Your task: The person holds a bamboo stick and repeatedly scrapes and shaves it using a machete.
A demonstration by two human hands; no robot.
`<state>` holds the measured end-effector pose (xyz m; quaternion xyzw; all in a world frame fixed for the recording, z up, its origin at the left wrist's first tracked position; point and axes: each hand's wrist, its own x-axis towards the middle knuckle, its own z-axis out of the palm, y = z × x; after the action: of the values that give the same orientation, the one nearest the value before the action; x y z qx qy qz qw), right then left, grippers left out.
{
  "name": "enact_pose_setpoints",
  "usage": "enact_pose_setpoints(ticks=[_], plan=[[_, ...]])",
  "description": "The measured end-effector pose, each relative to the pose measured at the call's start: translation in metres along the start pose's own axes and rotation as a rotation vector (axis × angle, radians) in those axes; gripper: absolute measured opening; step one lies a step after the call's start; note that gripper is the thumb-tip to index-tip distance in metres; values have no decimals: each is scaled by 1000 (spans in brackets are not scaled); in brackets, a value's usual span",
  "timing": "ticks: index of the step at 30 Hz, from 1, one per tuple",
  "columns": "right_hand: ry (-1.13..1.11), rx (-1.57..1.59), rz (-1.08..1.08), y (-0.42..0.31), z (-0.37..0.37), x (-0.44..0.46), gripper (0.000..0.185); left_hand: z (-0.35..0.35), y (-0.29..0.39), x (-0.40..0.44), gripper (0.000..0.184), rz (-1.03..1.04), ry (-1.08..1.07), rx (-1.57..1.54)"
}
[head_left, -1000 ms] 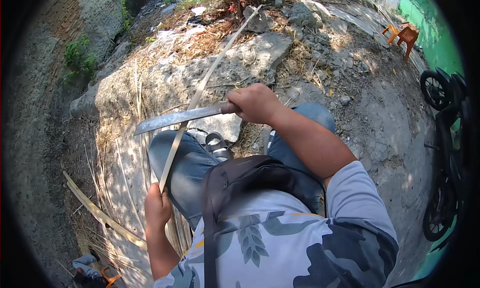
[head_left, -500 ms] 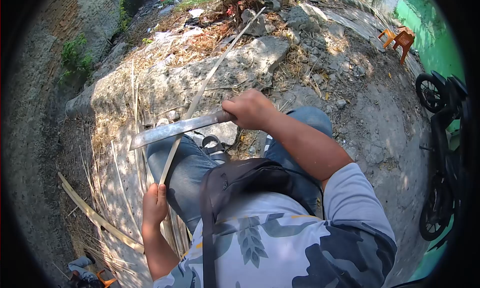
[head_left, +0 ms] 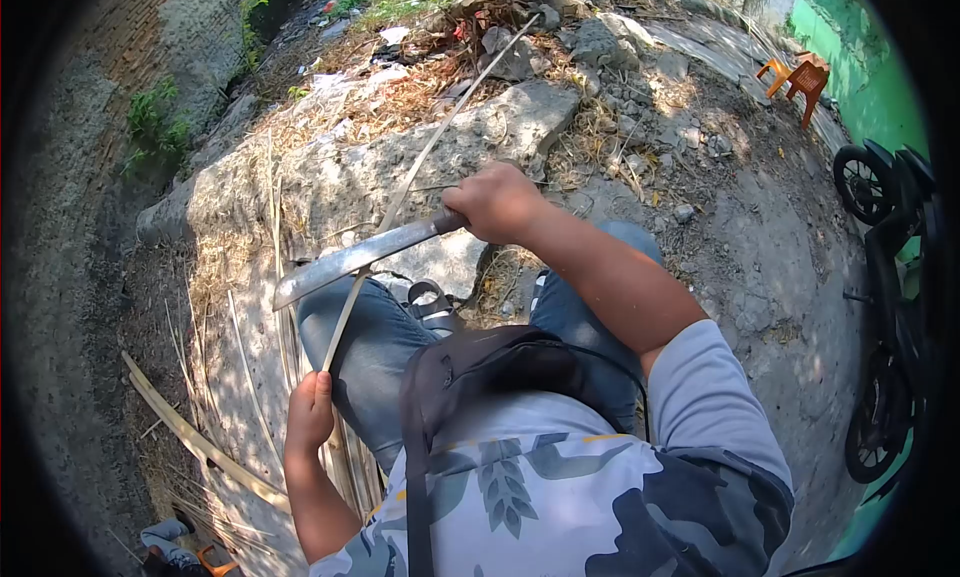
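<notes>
My right hand [head_left: 497, 203] is closed around the dark handle of a machete [head_left: 350, 261], whose long metal blade points left. The blade lies across a thin pale bamboo strip [head_left: 415, 170] above my left knee. Low on the left, my left hand [head_left: 310, 413] grips the near end of that strip, thumb on top. From there the strip slants up and away, its far end over the rubble. More long strips [head_left: 278, 222] lie on the ground beside my left leg, partly hidden by it. A wider curved bamboo piece [head_left: 200, 439] rests farther left.
A broken concrete slab [head_left: 370, 167] and rubble lie ahead of my feet. Orange plastic chairs [head_left: 805, 77] and a black motorcycle [head_left: 880, 277] stand at right by a green wall [head_left: 845, 42]. Another person's leg [head_left: 165, 535] shows at bottom left. A black bag [head_left: 490, 377] sits at my waist.
The machete and my right hand have shifted slightly up, and the blade is tilted a bit more. The strip now appears thinner, turned more edge-on. My left hand keeps its grip.
</notes>
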<state>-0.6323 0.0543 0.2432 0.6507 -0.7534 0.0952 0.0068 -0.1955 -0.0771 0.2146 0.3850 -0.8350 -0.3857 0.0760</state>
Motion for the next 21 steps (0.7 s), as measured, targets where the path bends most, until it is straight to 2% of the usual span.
enact_pose_setpoints(ticks=[3,5,9,12,15,18,21], plan=[[-10,66,113,-3,13,-4,11,-2,7,-1,50,-15,-7,24],[109,71,187,15,13,-1,12,-1,10,-3,52,-43,-32,-12],[129,103,220,18,29,-3,16,1,6,4,51,-18,-9,-32],[2,160,175,5,15,-10,18,-1,5,3,51,-27,-22,1],[-90,121,72,-3,7,-9,21,-1,16,2,52,-14,-2,4],[-177,40,16,-18,4,-5,23,0,-1,5,52,-9,-19,-47],[-66,48,103,1,7,-2,21,-1,-11,4,54,-41,-54,-65]])
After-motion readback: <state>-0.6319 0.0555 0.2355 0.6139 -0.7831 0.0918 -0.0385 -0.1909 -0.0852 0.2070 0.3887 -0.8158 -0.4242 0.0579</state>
